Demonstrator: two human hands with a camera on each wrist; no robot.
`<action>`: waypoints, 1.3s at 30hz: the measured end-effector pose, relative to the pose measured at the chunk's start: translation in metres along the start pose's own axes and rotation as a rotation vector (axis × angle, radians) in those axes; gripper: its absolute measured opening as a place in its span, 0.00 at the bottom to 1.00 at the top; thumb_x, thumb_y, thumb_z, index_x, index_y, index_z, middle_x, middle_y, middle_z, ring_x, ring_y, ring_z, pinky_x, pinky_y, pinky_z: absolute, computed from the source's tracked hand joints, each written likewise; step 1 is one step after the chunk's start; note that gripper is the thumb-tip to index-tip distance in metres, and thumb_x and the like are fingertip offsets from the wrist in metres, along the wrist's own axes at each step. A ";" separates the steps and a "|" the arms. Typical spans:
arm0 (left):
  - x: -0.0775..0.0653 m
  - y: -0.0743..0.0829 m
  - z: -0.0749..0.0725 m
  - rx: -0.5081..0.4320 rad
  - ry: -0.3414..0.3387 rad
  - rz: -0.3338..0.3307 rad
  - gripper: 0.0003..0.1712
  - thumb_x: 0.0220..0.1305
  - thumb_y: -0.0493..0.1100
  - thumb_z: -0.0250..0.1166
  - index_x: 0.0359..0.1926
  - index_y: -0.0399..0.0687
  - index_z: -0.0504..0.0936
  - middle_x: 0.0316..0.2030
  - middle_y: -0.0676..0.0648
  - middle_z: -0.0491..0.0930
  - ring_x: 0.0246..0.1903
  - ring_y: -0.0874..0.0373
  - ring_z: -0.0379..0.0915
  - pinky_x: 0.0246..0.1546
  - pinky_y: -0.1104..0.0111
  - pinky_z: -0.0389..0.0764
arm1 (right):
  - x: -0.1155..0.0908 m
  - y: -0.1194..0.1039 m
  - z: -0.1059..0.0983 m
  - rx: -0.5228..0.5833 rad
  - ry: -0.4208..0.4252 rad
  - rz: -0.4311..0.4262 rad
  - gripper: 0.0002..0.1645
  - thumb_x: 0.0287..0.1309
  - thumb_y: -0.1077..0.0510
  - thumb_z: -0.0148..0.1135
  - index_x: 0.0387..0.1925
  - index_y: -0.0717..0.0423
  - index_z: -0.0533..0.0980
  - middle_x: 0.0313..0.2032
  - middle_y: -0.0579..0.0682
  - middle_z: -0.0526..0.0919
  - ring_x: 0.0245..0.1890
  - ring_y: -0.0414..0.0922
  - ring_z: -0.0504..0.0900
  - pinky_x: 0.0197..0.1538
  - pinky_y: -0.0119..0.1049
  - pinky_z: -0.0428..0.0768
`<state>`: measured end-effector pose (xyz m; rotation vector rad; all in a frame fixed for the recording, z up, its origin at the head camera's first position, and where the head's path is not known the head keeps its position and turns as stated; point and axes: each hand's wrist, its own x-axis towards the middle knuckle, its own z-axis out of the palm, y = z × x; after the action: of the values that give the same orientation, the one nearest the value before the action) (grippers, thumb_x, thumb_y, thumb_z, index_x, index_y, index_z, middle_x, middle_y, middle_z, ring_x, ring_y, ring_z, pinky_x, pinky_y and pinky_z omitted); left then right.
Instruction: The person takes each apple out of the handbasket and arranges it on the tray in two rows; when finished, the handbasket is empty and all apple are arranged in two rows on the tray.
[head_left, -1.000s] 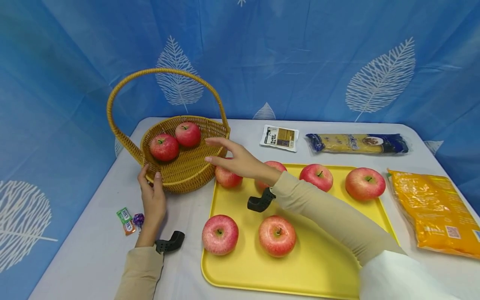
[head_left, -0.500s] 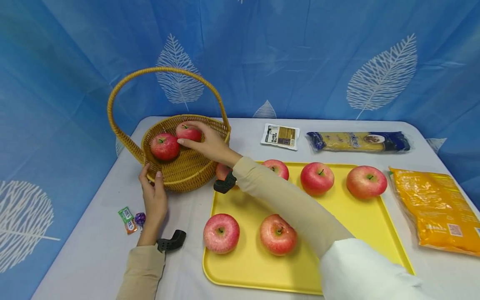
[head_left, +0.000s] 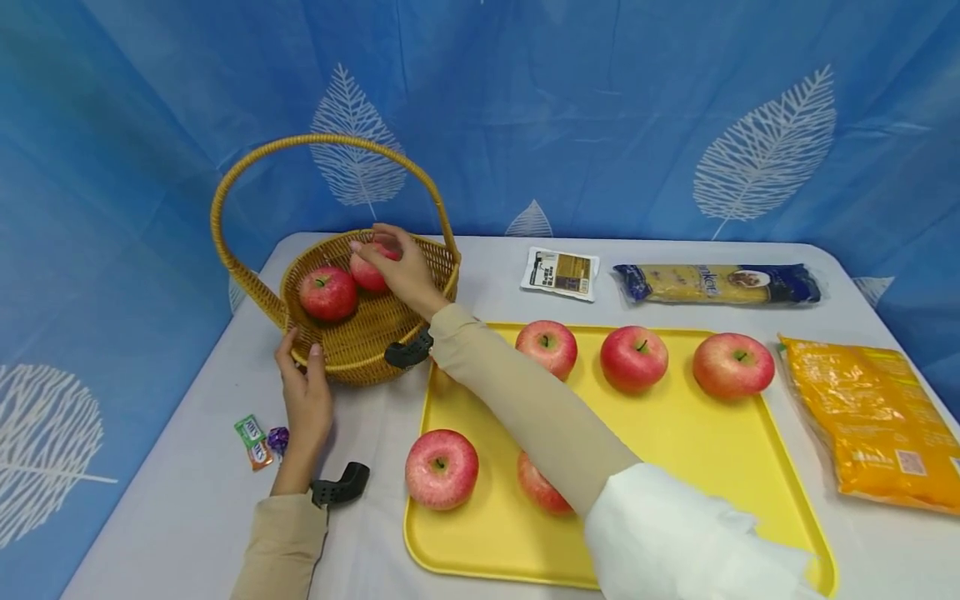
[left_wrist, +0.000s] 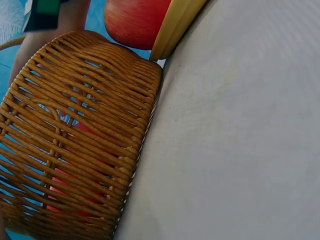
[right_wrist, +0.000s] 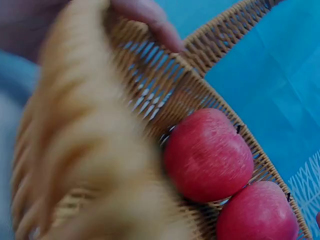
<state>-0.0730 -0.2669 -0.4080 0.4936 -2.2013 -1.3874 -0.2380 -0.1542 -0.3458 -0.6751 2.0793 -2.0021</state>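
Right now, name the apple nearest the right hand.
The rear apple in the basket, partly covered by the right hand; the front apple there is uncovered.

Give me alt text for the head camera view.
A person's right hand is at one of two apples inside a wicker basket that the left hand holds. To the right, a yellow tray bears more apples; two packets lie behind it, an orange bag beside it.
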 end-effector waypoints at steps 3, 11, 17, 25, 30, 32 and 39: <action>-0.001 0.001 -0.002 -0.001 0.000 -0.005 0.29 0.69 0.53 0.41 0.68 0.54 0.47 0.70 0.46 0.45 0.69 0.53 0.40 0.69 0.55 0.45 | 0.005 0.001 0.004 0.049 0.049 0.038 0.33 0.56 0.45 0.58 0.62 0.45 0.62 0.61 0.52 0.66 0.60 0.45 0.67 0.58 0.34 0.71; -0.001 0.001 -0.003 0.022 -0.003 -0.001 0.29 0.69 0.54 0.41 0.67 0.53 0.48 0.70 0.46 0.46 0.69 0.52 0.40 0.68 0.54 0.46 | 0.013 -0.003 0.012 0.161 0.120 0.128 0.32 0.55 0.41 0.57 0.60 0.42 0.63 0.63 0.50 0.62 0.62 0.45 0.63 0.62 0.39 0.67; -0.001 0.000 -0.003 0.019 -0.009 0.004 0.30 0.69 0.54 0.41 0.68 0.52 0.47 0.70 0.46 0.46 0.69 0.50 0.40 0.68 0.52 0.46 | 0.015 0.005 0.010 0.151 0.116 0.181 0.33 0.56 0.41 0.56 0.62 0.42 0.61 0.65 0.49 0.60 0.65 0.47 0.60 0.62 0.43 0.66; -0.003 0.009 -0.003 0.008 -0.016 0.001 0.29 0.69 0.50 0.42 0.67 0.50 0.48 0.70 0.45 0.46 0.69 0.50 0.40 0.68 0.52 0.47 | 0.015 0.009 0.009 0.023 0.002 0.306 0.42 0.56 0.41 0.55 0.68 0.43 0.51 0.68 0.48 0.55 0.66 0.48 0.59 0.63 0.45 0.65; -0.002 0.014 -0.004 -0.003 -0.025 0.000 0.29 0.70 0.47 0.42 0.67 0.45 0.48 0.70 0.43 0.46 0.69 0.48 0.38 0.68 0.51 0.45 | 0.015 0.009 0.008 -0.070 -0.104 0.386 0.48 0.55 0.40 0.55 0.70 0.36 0.40 0.70 0.47 0.48 0.69 0.49 0.50 0.65 0.47 0.61; -0.002 0.013 -0.005 0.000 -0.025 0.001 0.29 0.70 0.47 0.42 0.67 0.45 0.48 0.70 0.43 0.46 0.69 0.49 0.39 0.68 0.51 0.45 | 0.015 0.008 0.008 -0.077 -0.142 0.395 0.48 0.55 0.41 0.55 0.69 0.33 0.39 0.71 0.48 0.44 0.70 0.50 0.47 0.66 0.48 0.59; -0.001 0.006 -0.005 0.024 -0.012 0.019 0.29 0.69 0.52 0.42 0.67 0.51 0.48 0.70 0.48 0.46 0.69 0.53 0.39 0.68 0.54 0.46 | 0.013 0.006 0.007 -0.179 -0.253 0.445 0.49 0.51 0.47 0.58 0.68 0.25 0.42 0.70 0.54 0.31 0.70 0.54 0.36 0.66 0.52 0.55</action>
<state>-0.0695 -0.2677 -0.4013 0.4729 -2.2295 -1.3591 -0.2475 -0.1659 -0.3495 -0.4167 2.0470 -1.4293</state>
